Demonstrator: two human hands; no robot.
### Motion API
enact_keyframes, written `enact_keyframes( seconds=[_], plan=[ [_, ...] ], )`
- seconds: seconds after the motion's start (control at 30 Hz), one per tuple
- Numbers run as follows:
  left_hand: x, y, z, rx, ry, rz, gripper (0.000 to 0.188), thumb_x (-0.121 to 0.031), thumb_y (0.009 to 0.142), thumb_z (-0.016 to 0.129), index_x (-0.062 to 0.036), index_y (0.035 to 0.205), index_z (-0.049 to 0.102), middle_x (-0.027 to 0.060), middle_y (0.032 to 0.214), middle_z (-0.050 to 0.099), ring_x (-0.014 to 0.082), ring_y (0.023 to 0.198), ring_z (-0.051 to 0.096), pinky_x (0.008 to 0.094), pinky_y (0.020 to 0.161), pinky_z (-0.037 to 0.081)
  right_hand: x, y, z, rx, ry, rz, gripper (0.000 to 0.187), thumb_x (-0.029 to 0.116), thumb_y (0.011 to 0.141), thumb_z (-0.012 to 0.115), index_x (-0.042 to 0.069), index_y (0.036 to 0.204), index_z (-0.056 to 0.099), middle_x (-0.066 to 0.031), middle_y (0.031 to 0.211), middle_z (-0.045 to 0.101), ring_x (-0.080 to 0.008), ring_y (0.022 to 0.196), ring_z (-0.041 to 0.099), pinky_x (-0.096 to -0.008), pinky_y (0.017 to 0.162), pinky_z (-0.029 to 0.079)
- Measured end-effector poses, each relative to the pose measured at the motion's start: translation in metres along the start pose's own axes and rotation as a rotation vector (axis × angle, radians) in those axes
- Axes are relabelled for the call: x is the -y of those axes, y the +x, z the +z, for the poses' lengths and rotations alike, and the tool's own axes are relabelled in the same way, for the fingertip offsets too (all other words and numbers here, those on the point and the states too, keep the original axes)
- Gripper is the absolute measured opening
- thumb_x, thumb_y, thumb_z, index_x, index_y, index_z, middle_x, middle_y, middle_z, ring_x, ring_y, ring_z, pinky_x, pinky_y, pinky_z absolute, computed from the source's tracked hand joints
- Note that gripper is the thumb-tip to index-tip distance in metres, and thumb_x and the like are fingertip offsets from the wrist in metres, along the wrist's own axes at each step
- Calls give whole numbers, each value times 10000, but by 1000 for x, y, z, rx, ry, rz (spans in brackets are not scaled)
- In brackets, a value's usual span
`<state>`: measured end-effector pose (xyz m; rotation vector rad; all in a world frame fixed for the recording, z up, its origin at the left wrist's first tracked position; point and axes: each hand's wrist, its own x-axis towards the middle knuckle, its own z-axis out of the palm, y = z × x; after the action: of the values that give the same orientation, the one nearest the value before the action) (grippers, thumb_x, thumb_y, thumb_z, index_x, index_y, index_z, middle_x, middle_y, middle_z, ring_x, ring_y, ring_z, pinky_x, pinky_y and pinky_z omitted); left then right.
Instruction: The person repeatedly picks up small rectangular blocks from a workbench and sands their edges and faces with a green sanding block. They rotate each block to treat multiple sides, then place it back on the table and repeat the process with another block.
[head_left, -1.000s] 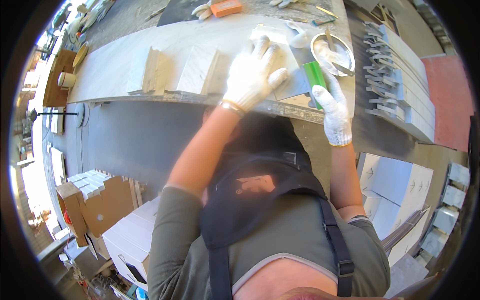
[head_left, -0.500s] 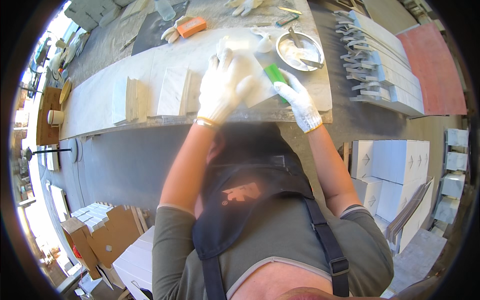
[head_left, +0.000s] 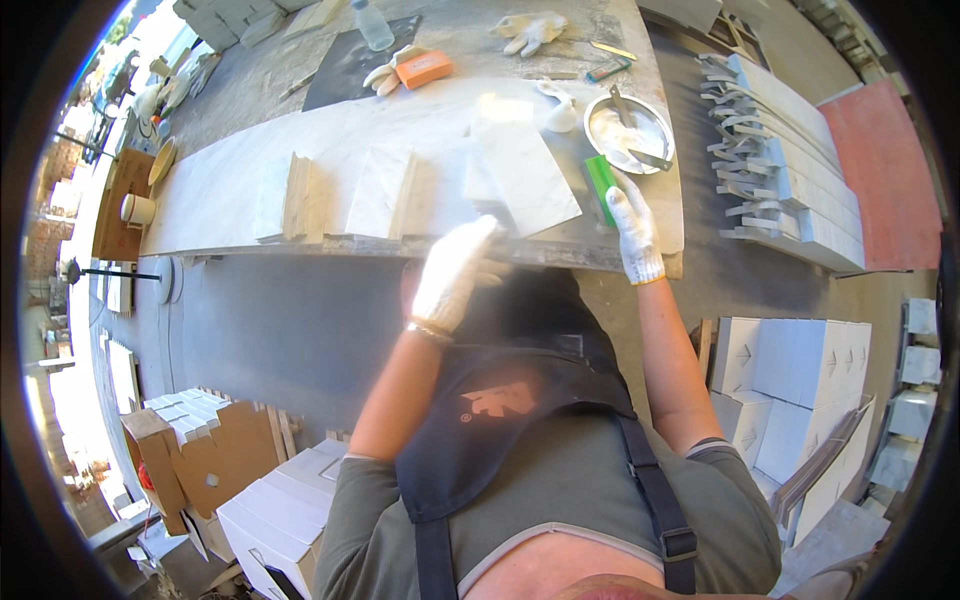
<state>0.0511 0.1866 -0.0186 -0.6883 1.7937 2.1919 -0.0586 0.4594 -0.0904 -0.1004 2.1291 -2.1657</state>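
Right hand (head_left: 637,236) holds green block (head_left: 600,186) near bowl (head_left: 588,128).

my bench (head_left: 470,52): dusty top, pale veined slabs (head_left: 215,195) laid along the edge nearest me. on slabs, left to right: two tile stacks (head_left: 278,195), loose tile (head_left: 530,175), white bowl (head_left: 588,122). beyond, on bench top: black mat (head_left: 335,80), white glove (head_left: 532,36), thin yellow tool (head_left: 613,51).

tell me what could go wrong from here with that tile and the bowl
The right hand holds the green block close to the bowl, so it might bump it; the bowl sits near the table's right edge and could be pushed off. The slanted tile points a corner towards the front edge, where a knock could chip it.
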Motion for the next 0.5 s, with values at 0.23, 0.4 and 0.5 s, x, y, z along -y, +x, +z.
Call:
enact_keyframes(
  seconds=[0.23,0.4,0.5],
  plan=[
    [4,17,41,248,-206,66,389,-336,1028,695,5,1215,673,138,1062,753,206,860,746,297,714,598,-2,-2,2,-20,5,17,609,405,1032,675,101,1539,533,-22,1299,670,-109,990,661,-244,716,538],
    [9,14,39,233,-189,92,370,-302,1029,682,11,1225,659,132,1059,744,211,876,735,305,737,600,-1,-2,2,-1,38,5,613,398,1029,682,85,1535,534,-19,1250,674,-94,961,643,-250,716,532],
    [11,-1,28,295,-141,32,408,-287,1036,671,33,1287,639,139,1132,740,230,913,742,308,746,594,3,-4,3,-6,37,29,607,397,1033,674,86,1535,533,-12,1217,673,-89,955,636,-252,725,529]
  ],
)
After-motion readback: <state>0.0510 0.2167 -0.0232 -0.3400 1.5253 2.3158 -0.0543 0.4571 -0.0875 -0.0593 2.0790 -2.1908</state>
